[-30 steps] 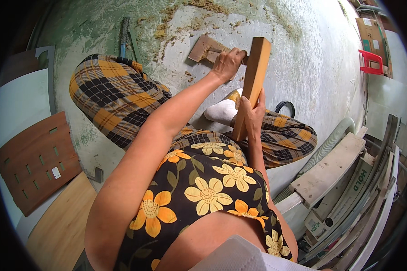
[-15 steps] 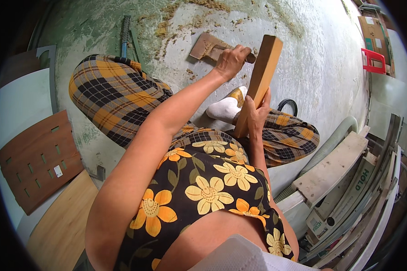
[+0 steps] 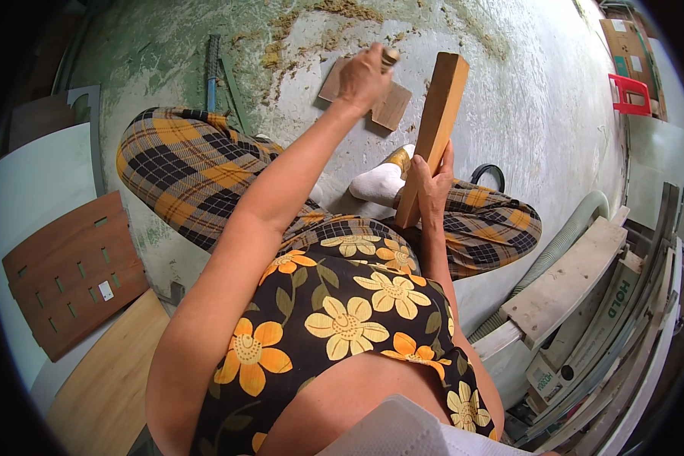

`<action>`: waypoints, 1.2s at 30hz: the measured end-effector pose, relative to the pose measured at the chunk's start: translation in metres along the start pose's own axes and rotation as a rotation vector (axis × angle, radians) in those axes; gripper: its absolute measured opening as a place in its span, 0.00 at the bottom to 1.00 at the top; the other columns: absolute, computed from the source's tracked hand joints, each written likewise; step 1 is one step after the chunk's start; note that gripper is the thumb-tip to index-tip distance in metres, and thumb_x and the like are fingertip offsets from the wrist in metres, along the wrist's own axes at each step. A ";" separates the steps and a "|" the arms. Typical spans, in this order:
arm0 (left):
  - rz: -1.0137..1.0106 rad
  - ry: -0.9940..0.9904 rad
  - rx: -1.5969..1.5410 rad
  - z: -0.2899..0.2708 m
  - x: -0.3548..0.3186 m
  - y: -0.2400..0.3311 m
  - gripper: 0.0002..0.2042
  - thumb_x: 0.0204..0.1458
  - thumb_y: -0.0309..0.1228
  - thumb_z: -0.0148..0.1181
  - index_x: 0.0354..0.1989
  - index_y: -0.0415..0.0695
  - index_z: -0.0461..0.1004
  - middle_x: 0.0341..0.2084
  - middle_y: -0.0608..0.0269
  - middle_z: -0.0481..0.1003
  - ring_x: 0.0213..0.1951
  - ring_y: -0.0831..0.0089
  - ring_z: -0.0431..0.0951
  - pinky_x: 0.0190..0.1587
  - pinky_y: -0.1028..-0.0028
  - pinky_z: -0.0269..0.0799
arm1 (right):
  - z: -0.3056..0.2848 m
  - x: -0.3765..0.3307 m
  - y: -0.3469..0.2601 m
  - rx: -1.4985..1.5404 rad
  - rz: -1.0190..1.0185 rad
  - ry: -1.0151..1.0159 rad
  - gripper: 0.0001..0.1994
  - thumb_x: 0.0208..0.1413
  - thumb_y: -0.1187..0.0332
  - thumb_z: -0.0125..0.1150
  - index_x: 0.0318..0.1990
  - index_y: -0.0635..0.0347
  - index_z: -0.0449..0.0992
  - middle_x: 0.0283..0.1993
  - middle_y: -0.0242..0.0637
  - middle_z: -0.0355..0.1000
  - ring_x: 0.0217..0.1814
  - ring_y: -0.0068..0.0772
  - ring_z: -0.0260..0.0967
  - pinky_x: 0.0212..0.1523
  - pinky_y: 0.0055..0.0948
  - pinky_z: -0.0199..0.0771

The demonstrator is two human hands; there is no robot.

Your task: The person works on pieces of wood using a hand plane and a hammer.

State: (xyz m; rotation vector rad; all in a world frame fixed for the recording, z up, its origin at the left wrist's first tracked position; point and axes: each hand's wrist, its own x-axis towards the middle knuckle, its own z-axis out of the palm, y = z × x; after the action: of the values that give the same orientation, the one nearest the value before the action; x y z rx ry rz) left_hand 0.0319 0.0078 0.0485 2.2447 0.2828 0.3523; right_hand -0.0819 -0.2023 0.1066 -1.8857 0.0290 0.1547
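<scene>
A largely hidden round-ended tool (image 3: 390, 58) is being gripped by the left hand (image 3: 363, 78) beside the wooden block (image 3: 441, 99) clasped by the right hand (image 3: 433, 186).

Dark green capital letters (image 3: 622, 302) along a long pale case (image 3: 599, 332), smaller print (image 3: 542, 379) at its lower end, white and green labels (image 3: 622, 63) on a brown carton (image 3: 628, 44), too small to read, white sticker (image 3: 106, 289) on a slotted brown panel (image 3: 68, 287).

The left hand (image 3: 362, 78) is closed, arm reaching forward; the right hand (image 3: 433, 186) grips, thumb forward.
</scene>
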 end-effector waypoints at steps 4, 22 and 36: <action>-0.051 0.139 -0.107 -0.020 0.017 -0.021 0.18 0.49 0.36 0.68 0.45 0.46 0.72 0.34 0.54 0.81 0.35 0.58 0.83 0.40 0.62 0.79 | -0.002 0.001 -0.003 -0.023 -0.013 0.022 0.37 0.53 0.69 0.65 0.69 0.67 0.55 0.54 0.44 0.71 0.52 0.32 0.70 0.54 0.30 0.72; -0.255 0.215 -0.236 -0.014 0.012 -0.077 0.23 0.45 0.36 0.71 0.47 0.40 0.70 0.35 0.50 0.81 0.39 0.54 0.83 0.44 0.60 0.77 | -0.009 0.016 -0.005 0.030 0.010 -0.077 0.34 0.52 0.69 0.64 0.67 0.63 0.59 0.47 0.39 0.72 0.46 0.28 0.70 0.48 0.28 0.73; -0.180 0.017 -0.096 -0.012 0.009 -0.057 0.26 0.47 0.37 0.69 0.52 0.40 0.68 0.41 0.46 0.80 0.45 0.50 0.81 0.48 0.60 0.76 | -0.008 0.013 -0.004 0.020 -0.002 -0.081 0.34 0.52 0.69 0.63 0.67 0.64 0.59 0.48 0.40 0.71 0.47 0.29 0.70 0.49 0.29 0.72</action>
State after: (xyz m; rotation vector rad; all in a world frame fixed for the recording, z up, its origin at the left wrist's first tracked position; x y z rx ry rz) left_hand 0.0311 0.0548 0.0137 2.1041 0.4637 0.2833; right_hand -0.0679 -0.2078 0.1109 -1.8579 -0.0264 0.2284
